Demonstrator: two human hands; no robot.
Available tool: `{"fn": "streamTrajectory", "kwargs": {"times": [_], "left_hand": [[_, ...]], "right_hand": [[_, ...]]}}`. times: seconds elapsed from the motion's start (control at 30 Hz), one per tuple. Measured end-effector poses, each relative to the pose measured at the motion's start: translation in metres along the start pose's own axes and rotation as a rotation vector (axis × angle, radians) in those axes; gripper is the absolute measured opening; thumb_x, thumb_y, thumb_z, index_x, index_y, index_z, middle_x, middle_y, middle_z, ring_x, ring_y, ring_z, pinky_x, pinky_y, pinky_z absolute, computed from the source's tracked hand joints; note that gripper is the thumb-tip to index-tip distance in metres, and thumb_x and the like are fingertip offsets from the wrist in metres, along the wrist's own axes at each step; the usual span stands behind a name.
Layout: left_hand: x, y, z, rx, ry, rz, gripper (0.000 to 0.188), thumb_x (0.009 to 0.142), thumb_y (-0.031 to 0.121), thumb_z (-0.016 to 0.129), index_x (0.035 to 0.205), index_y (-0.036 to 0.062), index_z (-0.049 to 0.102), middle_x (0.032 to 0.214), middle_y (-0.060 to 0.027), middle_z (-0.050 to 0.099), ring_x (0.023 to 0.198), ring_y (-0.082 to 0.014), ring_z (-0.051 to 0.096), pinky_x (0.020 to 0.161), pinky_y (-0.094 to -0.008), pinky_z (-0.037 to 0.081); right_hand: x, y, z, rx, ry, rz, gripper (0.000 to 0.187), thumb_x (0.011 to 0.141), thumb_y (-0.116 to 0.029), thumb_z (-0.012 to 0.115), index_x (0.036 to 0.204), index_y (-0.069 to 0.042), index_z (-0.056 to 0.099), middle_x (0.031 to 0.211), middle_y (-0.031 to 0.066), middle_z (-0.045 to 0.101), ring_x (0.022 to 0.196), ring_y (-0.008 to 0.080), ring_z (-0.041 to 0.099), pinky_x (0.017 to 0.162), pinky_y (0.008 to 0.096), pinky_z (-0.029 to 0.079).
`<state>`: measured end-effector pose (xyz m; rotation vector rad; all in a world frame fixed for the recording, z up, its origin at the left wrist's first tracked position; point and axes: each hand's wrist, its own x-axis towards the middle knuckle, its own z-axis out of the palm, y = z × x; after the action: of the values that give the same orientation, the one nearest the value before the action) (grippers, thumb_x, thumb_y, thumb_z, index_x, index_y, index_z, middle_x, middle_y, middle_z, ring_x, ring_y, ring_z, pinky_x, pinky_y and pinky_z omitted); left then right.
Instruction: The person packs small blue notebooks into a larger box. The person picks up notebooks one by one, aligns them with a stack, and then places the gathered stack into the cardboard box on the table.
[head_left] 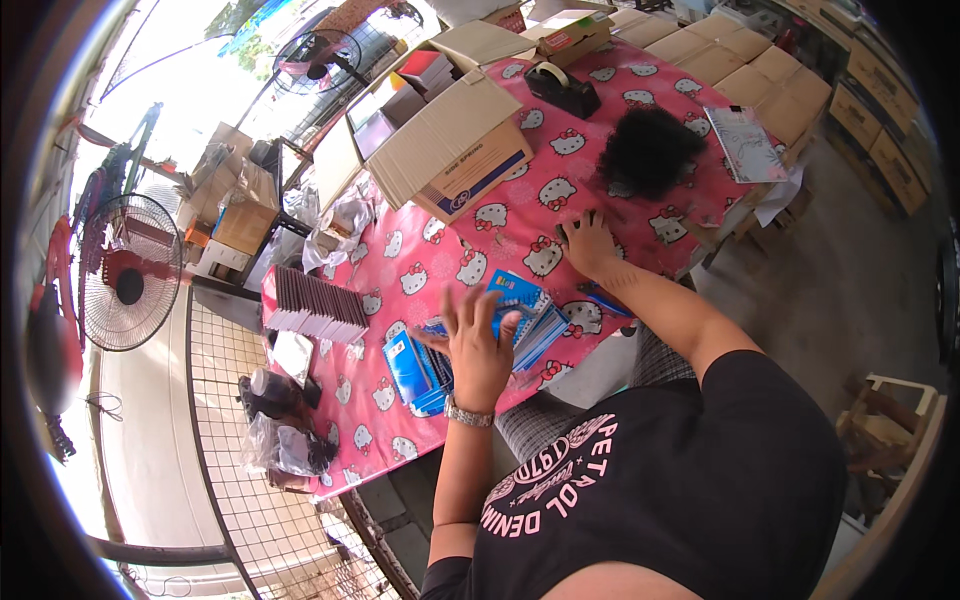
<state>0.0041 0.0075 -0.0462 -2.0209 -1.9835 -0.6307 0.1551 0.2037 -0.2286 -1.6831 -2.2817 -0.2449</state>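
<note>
The left hand (478,348) is held raised over the blue booklets (406,368), its fingers spread apart. The booklets are laid in two groups on the pink tablecloth (415,278), near its front edge. The right hand (591,248) is rested palm down beyond them; whether anything is gripped beneath cannot be told. A carton (440,145) is placed farther back.

Looks smooth, glossy and plastic on pink table cover (430,315), centre of frame. Shows matt brown cardboard on open carton (470,168), upper centre; slick paper on blue booklets (405,368), centre; shiny metal on wristwatch (468,413), lower centre; rough, fuzzy, matt fibre on black bundle (650,150), upper right; soft matt cloth on black T-shirt (690,470), lower right.
</note>
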Motion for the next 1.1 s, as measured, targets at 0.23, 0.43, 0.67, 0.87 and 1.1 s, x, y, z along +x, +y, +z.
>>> {"fn": "streamTrajectory", "kwargs": {"times": [0.23, 0.43, 0.67, 0.87, 1.1], "left_hand": [[-0.002, -0.022, 0.006, -0.173, 0.038, -0.038, 0.034, 0.081, 0.023, 0.079, 0.104, 0.0051, 0.063, 0.104, -0.0135, 0.061, 0.105, -0.0367, 0.052, 0.093, -0.0481, 0.039], [0.01, -0.016, 0.011, -0.18, 0.094, 0.011, 0.033, 0.077, 0.022, 0.082, 0.097, 0.0036, 0.064, 0.097, -0.0135, 0.063, 0.096, -0.0356, 0.055, 0.087, -0.046, 0.043], [0.009, -0.022, 0.011, -0.213, 0.056, -0.006, 0.038, 0.075, 0.024, 0.083, 0.1, 0.0051, 0.062, 0.099, -0.0132, 0.062, 0.1, -0.0366, 0.054, 0.089, -0.0474, 0.043], [0.012, -0.021, 0.013, -0.247, 0.07, -0.008, 0.043, 0.075, 0.024, 0.084, 0.104, 0.0038, 0.06, 0.1, -0.0136, 0.062, 0.101, -0.0373, 0.054, 0.09, -0.047, 0.044], [0.008, -0.028, 0.004, -0.272, 0.023, -0.034, 0.037, 0.074, 0.012, 0.079, 0.105, 0.0049, 0.061, 0.102, -0.0143, 0.062, 0.101, -0.0377, 0.055, 0.09, -0.0474, 0.045]], "right_hand": [[0.053, 0.009, -0.163, 1.948, -1.131, -0.495, 0.05, 0.097, -0.027, 0.058, 0.144, -0.015, 0.05, 0.134, 0.0125, 0.059, 0.127, 0.0229, 0.054, 0.108, 0.0379, 0.041], [0.051, 0.019, -0.202, 1.406, -1.077, -0.704, 0.057, 0.095, -0.025, 0.06, 0.149, -0.016, 0.046, 0.146, 0.0107, 0.053, 0.135, 0.0205, 0.047, 0.115, 0.0335, 0.032], [0.052, 0.014, -0.193, 1.942, -1.266, -0.609, 0.056, 0.095, -0.026, 0.061, 0.148, -0.015, 0.048, 0.144, 0.0098, 0.055, 0.132, 0.0207, 0.051, 0.115, 0.0329, 0.033], [0.06, 0.008, -0.196, 1.573, -1.162, -0.766, 0.055, 0.094, -0.024, 0.064, 0.145, -0.01, 0.051, 0.142, 0.0083, 0.055, 0.132, 0.0183, 0.05, 0.111, 0.0336, 0.037], [0.058, -0.003, -0.195, 1.526, -1.088, -0.704, 0.053, 0.095, -0.027, 0.064, 0.144, -0.011, 0.052, 0.139, 0.0074, 0.058, 0.127, 0.0182, 0.053, 0.108, 0.0327, 0.039]]}}
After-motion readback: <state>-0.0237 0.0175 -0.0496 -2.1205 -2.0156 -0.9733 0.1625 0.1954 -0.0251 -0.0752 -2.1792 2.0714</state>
